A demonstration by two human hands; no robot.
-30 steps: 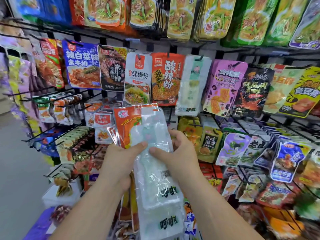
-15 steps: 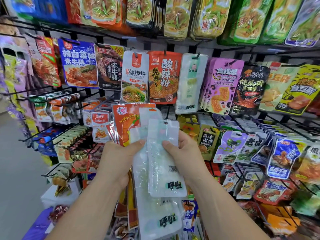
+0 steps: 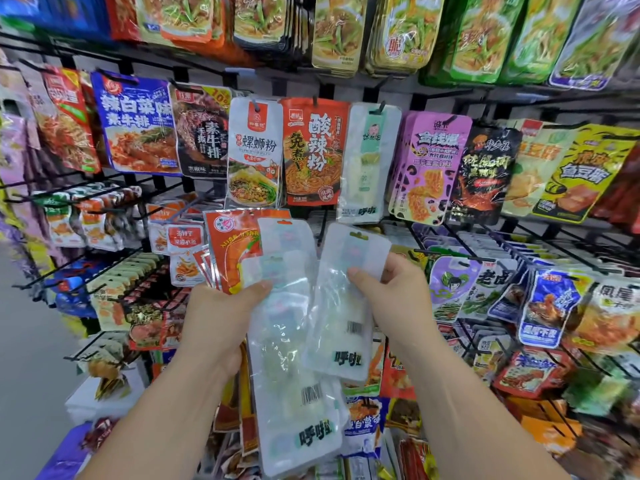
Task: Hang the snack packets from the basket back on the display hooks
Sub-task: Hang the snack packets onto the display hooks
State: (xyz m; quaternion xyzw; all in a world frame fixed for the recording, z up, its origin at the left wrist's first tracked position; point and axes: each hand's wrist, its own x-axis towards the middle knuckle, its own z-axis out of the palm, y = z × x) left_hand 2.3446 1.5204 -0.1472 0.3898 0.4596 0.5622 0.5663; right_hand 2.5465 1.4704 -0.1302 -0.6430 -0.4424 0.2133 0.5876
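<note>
My left hand (image 3: 221,313) grips a fanned stack of snack packets: an orange packet (image 3: 232,247) behind and long pale see-through packets (image 3: 287,341) in front. My right hand (image 3: 398,299) pinches one pale see-through packet (image 3: 341,306) by its upper part, pulled a little to the right of the stack, its hang hole at the top. A matching pale packet (image 3: 367,161) hangs on a hook in the middle row of the display, straight above my right hand. The basket is out of view.
Black wire hooks jut out from the rack on all sides, full of packets: a red noodle packet (image 3: 313,150), a white noodle packet (image 3: 254,157), purple packets (image 3: 429,168). More packets crowd the lower rows. Grey floor (image 3: 24,341) lies at the left.
My right hand has drawn one pale packet off the stack, up and to the right. The left hand keeps the rest. The view has moved closer to the rack.
</note>
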